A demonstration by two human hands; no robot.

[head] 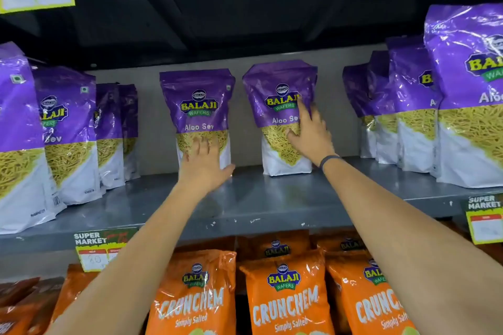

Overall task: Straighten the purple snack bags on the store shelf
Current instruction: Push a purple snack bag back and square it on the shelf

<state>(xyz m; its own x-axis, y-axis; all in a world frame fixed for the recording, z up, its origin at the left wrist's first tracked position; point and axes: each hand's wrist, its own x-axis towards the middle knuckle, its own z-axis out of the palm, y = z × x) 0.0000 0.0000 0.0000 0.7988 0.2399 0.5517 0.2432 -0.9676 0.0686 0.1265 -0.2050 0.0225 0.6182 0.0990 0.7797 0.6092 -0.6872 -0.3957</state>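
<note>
Two purple Aloo Sev bags stand upright deep on the grey shelf (245,207). My left hand (204,166) lies flat, fingers spread, against the lower front of the left middle bag (197,106). My right hand (310,130) presses on the right front of the right middle bag (277,100), forefinger pointing up over the logo; that bag tilts slightly. Neither hand wraps around a bag. More purple bags stand in a row at the left (68,130) and at the right (468,90), closer to the shelf's front edge.
Orange Crunchem bags (285,294) fill the shelf below. Price tags hang from the shelf edge at the left (100,250) and right (484,220). A dark shelf underside (245,8) sits overhead. Bare shelf lies in front of the two middle bags.
</note>
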